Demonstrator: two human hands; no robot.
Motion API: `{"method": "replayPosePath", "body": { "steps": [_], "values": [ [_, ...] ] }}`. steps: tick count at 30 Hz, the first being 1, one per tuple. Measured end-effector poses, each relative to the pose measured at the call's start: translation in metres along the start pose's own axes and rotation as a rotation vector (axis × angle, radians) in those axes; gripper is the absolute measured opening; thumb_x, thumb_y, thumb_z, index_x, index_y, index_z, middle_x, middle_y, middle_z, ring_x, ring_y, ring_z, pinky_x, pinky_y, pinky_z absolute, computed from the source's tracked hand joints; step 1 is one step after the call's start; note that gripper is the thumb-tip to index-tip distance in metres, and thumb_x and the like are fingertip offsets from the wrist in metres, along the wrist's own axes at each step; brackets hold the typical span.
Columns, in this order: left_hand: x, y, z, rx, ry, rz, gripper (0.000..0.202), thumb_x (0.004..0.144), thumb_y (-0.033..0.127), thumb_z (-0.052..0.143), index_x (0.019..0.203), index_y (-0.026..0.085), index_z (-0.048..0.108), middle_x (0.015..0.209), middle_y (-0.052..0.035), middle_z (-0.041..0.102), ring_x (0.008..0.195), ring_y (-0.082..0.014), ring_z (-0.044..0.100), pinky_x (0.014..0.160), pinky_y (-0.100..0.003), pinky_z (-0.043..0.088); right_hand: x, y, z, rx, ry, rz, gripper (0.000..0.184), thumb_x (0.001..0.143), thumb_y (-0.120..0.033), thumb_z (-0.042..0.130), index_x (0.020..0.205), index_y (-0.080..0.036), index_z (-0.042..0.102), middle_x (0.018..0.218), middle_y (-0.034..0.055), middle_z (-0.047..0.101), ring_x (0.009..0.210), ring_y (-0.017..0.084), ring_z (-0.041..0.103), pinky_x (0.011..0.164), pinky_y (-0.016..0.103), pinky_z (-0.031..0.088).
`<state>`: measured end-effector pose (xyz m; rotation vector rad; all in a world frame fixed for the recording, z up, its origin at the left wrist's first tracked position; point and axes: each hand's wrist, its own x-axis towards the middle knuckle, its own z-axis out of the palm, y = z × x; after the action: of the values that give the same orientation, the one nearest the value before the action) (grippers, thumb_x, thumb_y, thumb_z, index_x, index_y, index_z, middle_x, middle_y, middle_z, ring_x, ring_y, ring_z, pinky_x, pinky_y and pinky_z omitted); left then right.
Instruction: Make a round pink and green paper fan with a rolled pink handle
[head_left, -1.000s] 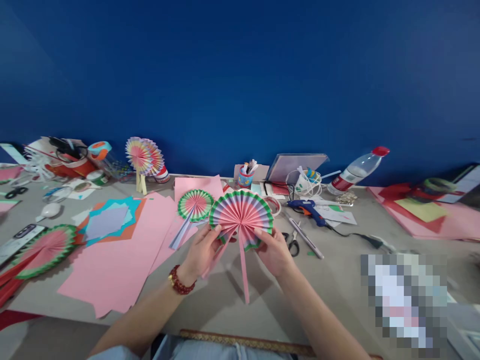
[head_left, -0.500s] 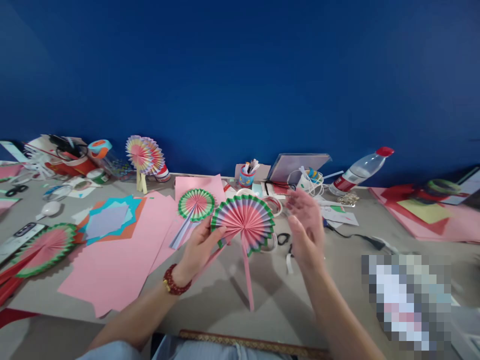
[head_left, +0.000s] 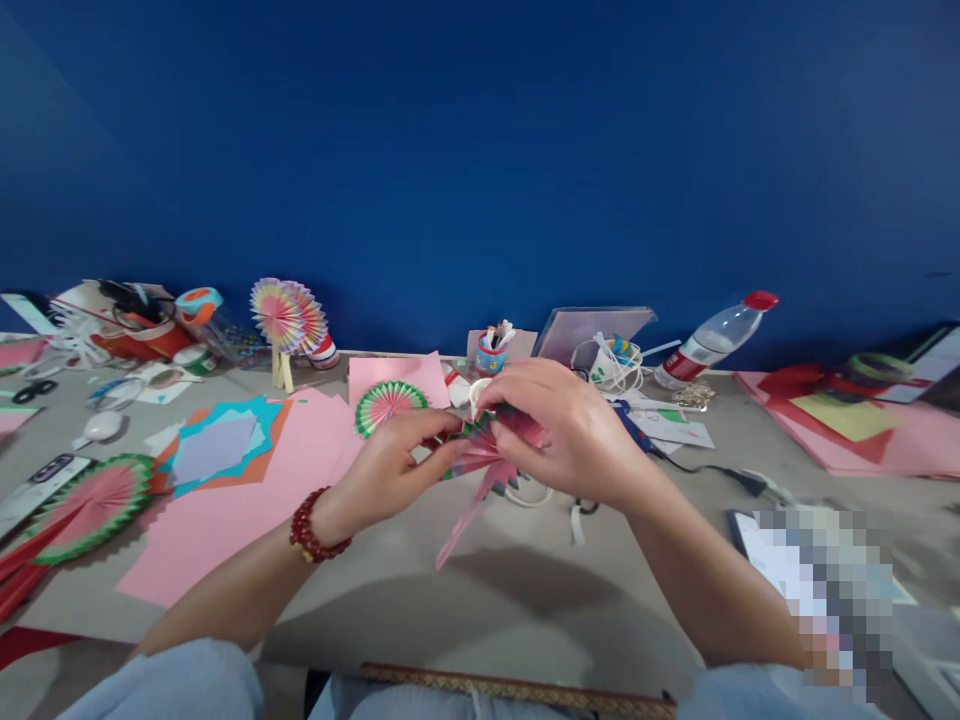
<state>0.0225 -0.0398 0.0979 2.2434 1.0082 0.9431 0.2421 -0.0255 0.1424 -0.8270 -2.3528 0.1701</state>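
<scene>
Both of my hands meet over a pleated pink paper fan with green and purple edging, held above the middle of the table. My left hand pinches its left side between thumb and fingers. From above, my right hand grips the top and right of the pleats and hides much of them. A narrow pink paper strip hangs from the fan toward me. Just behind my left hand lies another round pleated fan, pink with a green rim.
Pink paper sheets with blue, lilac and orange sheets lie left, beside a red-handled fan. Two small fans stand at the back. A pen cup, a tilted bottle and a cable are behind and right.
My right hand has come in from the right and closed on the fan. The fan, spread in a wide half-round before, is now partly folded and covered by my hands.
</scene>
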Motion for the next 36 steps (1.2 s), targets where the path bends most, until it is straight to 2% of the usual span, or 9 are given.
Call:
{"method": "replayPosePath", "body": {
  "steps": [4, 6, 9, 13, 17, 19, 24, 30, 36],
  "values": [
    [0.006, -0.005, -0.008, 0.011, -0.006, 0.030, 0.015, 0.096, 0.022, 0.053, 0.096, 0.018, 0.067, 0.088, -0.0037, 0.070, 0.081, -0.0153, 0.062, 0.073, -0.026, 0.047, -0.007, 0.007, 0.003, 0.140, -0.045, 0.198, 0.019, 0.081, -0.013, 0.055, 0.096, -0.022, 0.063, 0.097, 0.0023, 0.070, 0.087, 0.019, 0.064, 0.077, 0.030, 0.045],
    [0.009, -0.006, -0.009, -0.011, -0.027, 0.020, 0.016, 0.096, 0.021, 0.053, 0.100, 0.018, 0.068, 0.094, -0.0045, 0.072, 0.086, -0.0164, 0.064, 0.076, -0.027, 0.048, -0.011, 0.011, 0.009, 0.189, -0.043, 0.304, 0.015, 0.080, -0.015, 0.058, 0.093, -0.022, 0.062, 0.091, 0.0005, 0.069, 0.081, 0.017, 0.063, 0.073, 0.028, 0.045],
    [0.010, -0.008, -0.005, -0.056, -0.092, -0.023, 0.016, 0.095, 0.024, 0.054, 0.094, 0.019, 0.069, 0.090, -0.0038, 0.073, 0.084, -0.0166, 0.066, 0.077, -0.027, 0.050, -0.017, 0.017, 0.020, 0.292, -0.029, 0.392, 0.010, 0.079, -0.015, 0.060, 0.087, -0.021, 0.062, 0.081, -0.0015, 0.067, 0.075, 0.015, 0.061, 0.070, 0.027, 0.044],
    [0.005, -0.010, 0.005, -0.088, -0.098, -0.099, 0.014, 0.091, 0.031, 0.061, 0.095, 0.019, 0.069, 0.094, -0.0045, 0.073, 0.086, -0.0178, 0.066, 0.073, -0.026, 0.051, -0.024, 0.021, 0.031, 0.470, -0.026, 0.384, 0.009, 0.079, -0.012, 0.058, 0.081, -0.020, 0.061, 0.078, -0.0021, 0.066, 0.074, 0.014, 0.060, 0.070, 0.024, 0.045],
    [-0.002, -0.011, 0.011, -0.127, -0.105, -0.200, 0.012, 0.090, 0.028, 0.059, 0.090, 0.020, 0.067, 0.087, -0.0038, 0.070, 0.074, -0.0158, 0.063, 0.049, -0.019, 0.043, -0.031, 0.023, 0.033, 0.442, -0.037, 0.398, 0.010, 0.078, -0.012, 0.059, 0.081, -0.020, 0.062, 0.078, -0.0016, 0.066, 0.074, 0.014, 0.061, 0.069, 0.025, 0.044],
    [-0.005, -0.012, 0.010, -0.175, -0.114, -0.244, 0.013, 0.091, 0.030, 0.058, 0.088, 0.019, 0.066, 0.083, -0.0031, 0.067, 0.067, -0.0137, 0.060, 0.044, -0.017, 0.039, -0.035, 0.024, 0.032, 0.432, -0.040, 0.418, 0.009, 0.078, -0.012, 0.059, 0.079, -0.020, 0.062, 0.078, -0.0014, 0.065, 0.074, 0.015, 0.060, 0.069, 0.026, 0.044],
    [-0.010, -0.017, 0.005, -0.282, -0.112, -0.257, 0.016, 0.091, 0.031, 0.059, 0.084, 0.018, 0.063, 0.075, -0.0013, 0.061, 0.061, -0.0113, 0.055, 0.048, -0.018, 0.042, -0.041, 0.026, 0.031, 0.481, -0.055, 0.455, 0.008, 0.079, -0.015, 0.059, 0.073, -0.020, 0.059, 0.075, -0.0016, 0.062, 0.070, 0.014, 0.057, 0.066, 0.025, 0.044],
    [-0.012, -0.018, 0.010, -0.363, -0.135, -0.321, 0.015, 0.092, 0.031, 0.058, 0.085, 0.018, 0.060, 0.074, 0.0004, 0.056, 0.061, -0.0102, 0.048, 0.050, -0.018, 0.042, -0.041, 0.024, 0.035, 0.475, -0.156, 0.419, 0.013, 0.081, -0.016, 0.058, 0.090, -0.021, 0.066, 0.082, -0.0007, 0.066, 0.075, 0.015, 0.058, 0.070, 0.026, 0.045],
    [-0.015, -0.023, 0.013, -0.441, -0.094, -0.325, 0.016, 0.092, 0.032, 0.058, 0.085, 0.018, 0.057, 0.076, 0.0003, 0.054, 0.063, -0.0104, 0.047, 0.053, -0.020, 0.040, -0.041, 0.026, 0.035, 0.410, -0.126, 0.425, 0.007, 0.079, -0.015, 0.055, 0.079, -0.020, 0.061, 0.079, -0.0006, 0.062, 0.075, 0.015, 0.056, 0.062, 0.023, 0.040]
  ]
}}
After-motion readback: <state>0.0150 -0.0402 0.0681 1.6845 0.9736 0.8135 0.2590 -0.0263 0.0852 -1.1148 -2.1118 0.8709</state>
